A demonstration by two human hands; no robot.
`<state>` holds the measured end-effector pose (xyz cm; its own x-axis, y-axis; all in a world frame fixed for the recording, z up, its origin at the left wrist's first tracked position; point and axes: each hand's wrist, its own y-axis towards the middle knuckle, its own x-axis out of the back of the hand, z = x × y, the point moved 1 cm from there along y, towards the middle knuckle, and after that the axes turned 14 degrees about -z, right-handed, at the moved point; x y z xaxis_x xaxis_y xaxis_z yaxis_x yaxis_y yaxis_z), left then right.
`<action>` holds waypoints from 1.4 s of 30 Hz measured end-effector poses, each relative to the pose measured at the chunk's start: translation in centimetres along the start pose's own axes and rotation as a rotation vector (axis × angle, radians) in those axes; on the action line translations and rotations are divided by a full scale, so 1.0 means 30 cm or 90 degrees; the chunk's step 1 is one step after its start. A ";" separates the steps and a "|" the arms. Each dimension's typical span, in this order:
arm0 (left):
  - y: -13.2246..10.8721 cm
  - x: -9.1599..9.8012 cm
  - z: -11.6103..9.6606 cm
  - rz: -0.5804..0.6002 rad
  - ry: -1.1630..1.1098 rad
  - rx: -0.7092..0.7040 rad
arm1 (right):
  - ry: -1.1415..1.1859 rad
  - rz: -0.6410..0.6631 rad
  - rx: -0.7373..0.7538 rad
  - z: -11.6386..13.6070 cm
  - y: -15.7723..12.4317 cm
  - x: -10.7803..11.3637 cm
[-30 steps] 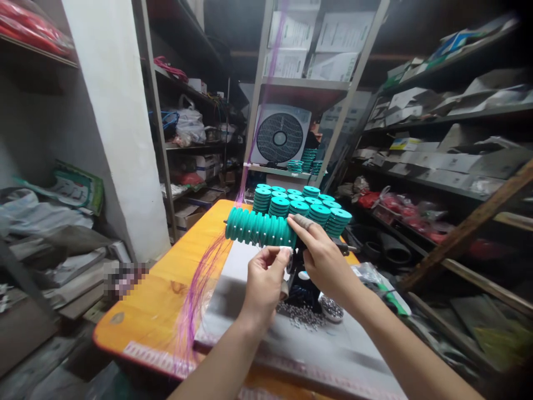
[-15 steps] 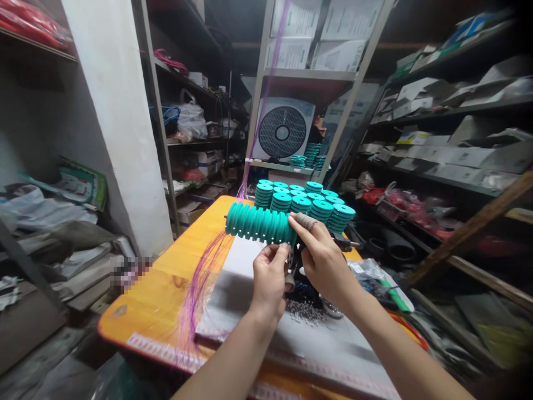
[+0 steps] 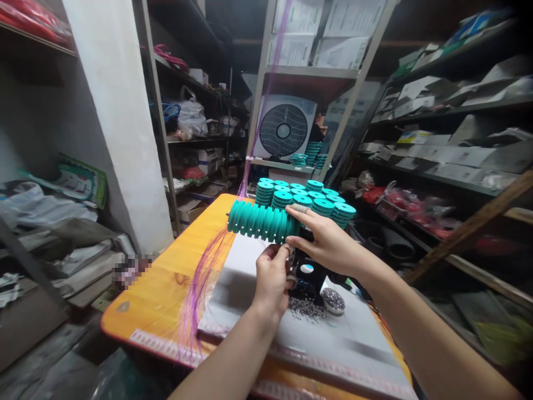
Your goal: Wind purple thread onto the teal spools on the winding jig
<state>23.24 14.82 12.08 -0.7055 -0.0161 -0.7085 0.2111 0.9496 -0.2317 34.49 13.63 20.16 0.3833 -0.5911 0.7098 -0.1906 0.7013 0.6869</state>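
Note:
A ribbed row of green spools (image 3: 260,222) lies on its side on a shaft, with small white dots along its lower edge. My right hand (image 3: 322,236) spans its right end, fingers on top and thumb underneath. Just below that thumb, my left hand (image 3: 272,272) pinches with thumb and forefinger; what sits between the fingertips is too small to make out. Behind the hands stands a black machine (image 3: 310,278), partly hidden. At its foot are scattered small metal beads (image 3: 306,310) and a round dish of beads (image 3: 333,301).
Stacked green spools (image 3: 322,206) stand at the table's back. Purple strands (image 3: 195,294) hang over the left part of the yellow table (image 3: 162,289). A grey board (image 3: 225,300) lies under the work. Behind are a box fan (image 3: 283,128) and shelves with boxes (image 3: 449,158).
My right hand has shifted, its thumb now under the spools' right end and its wrist farther right. The bead dish is uncovered. My left hand stays nearly in place, still pinching.

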 end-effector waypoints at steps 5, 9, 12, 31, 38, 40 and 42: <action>0.005 -0.007 -0.002 0.012 -0.004 0.010 | -0.037 0.017 -0.003 -0.026 0.017 -0.015; 0.004 -0.003 -0.006 0.017 0.030 -0.007 | -0.053 -0.001 0.006 -0.039 0.027 -0.025; -0.014 0.021 -0.014 0.062 0.054 -0.021 | -0.027 -0.028 0.025 -0.043 0.023 -0.027; -0.053 0.073 -0.034 0.099 0.018 -0.073 | 0.063 0.065 -0.049 -0.038 0.046 0.026; -0.028 0.091 -0.028 0.094 0.052 -0.084 | 0.103 0.042 -0.121 -0.056 0.063 0.015; -0.031 0.103 -0.035 0.089 0.081 -0.108 | 0.106 0.035 -0.104 -0.052 0.054 0.009; -0.044 0.117 -0.051 0.075 0.139 -0.175 | 0.087 -0.001 -0.049 -0.026 0.030 0.003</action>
<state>19.45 13.98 10.93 -0.8214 0.1380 -0.5534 0.1317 0.9900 0.0515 35.06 14.51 20.73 0.5033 -0.5362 0.6776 -0.1218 0.7324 0.6699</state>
